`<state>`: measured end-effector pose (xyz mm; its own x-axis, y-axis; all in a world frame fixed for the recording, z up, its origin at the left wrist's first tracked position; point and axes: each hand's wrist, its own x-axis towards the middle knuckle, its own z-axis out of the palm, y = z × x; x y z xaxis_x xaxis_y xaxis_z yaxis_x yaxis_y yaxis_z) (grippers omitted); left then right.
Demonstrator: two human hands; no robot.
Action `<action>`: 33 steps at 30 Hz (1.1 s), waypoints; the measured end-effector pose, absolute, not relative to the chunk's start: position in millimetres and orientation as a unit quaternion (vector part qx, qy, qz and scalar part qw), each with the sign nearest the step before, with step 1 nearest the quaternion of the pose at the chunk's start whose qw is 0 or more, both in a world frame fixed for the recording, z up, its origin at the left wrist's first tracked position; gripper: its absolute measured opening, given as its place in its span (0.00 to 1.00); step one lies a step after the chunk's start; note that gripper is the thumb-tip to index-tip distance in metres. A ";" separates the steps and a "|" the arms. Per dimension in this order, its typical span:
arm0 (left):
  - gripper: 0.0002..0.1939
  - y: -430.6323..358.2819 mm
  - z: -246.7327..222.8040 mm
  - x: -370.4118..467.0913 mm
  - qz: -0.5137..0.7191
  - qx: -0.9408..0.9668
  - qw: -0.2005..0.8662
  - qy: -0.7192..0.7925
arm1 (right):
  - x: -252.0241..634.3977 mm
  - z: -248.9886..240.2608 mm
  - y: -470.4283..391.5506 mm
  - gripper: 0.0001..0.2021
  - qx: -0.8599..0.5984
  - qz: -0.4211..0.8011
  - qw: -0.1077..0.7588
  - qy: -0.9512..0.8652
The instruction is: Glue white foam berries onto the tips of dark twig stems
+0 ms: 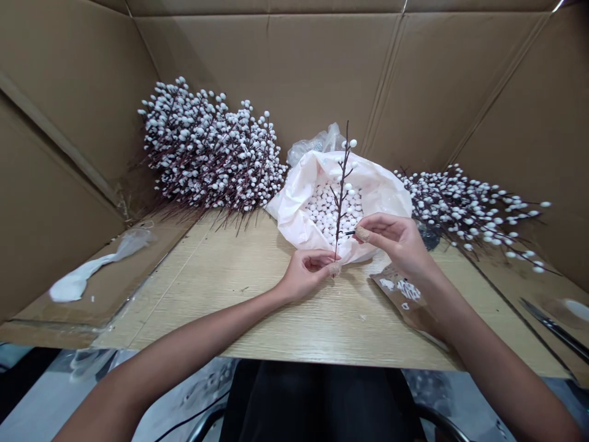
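My left hand (310,270) pinches the lower end of a thin brown artificial berry stem (341,190), holding it upright. A few white berries sit on its upper side twigs, while the lower twigs look bare. Beside the stem, my right hand (391,236) is closed, thumb against fingers, on a short dark twig-like piece; whether it is joined to the stem I cannot tell. Both thumbs have a tan wrapping. Behind the stem stands an open white plastic bag (294,212) holding many loose white berries (322,209).
A large heap of white-berry stems (211,147) lies at the back left, a smaller bunch (464,205) at the right. A brown card with white smears (400,294) lies under my right forearm. Scissors (552,328) rest far right. Cardboard walls (313,73) surround the table.
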<state>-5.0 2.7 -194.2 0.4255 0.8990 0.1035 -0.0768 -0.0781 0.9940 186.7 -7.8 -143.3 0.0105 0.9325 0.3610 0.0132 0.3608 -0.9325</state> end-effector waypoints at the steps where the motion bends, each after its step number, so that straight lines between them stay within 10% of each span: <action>1: 0.17 2.7 -194.2 -5.0 0.414 0.606 0.589 0.339 | 186.8 -143.1 -7.9 0.09 -0.405 0.396 0.582 -0.584; 33: 0.15 -1.0 -189.0 -7.6 0.393 0.625 0.581 0.343 | 195.4 -133.5 -5.9 0.09 -0.340 0.106 0.747 -0.562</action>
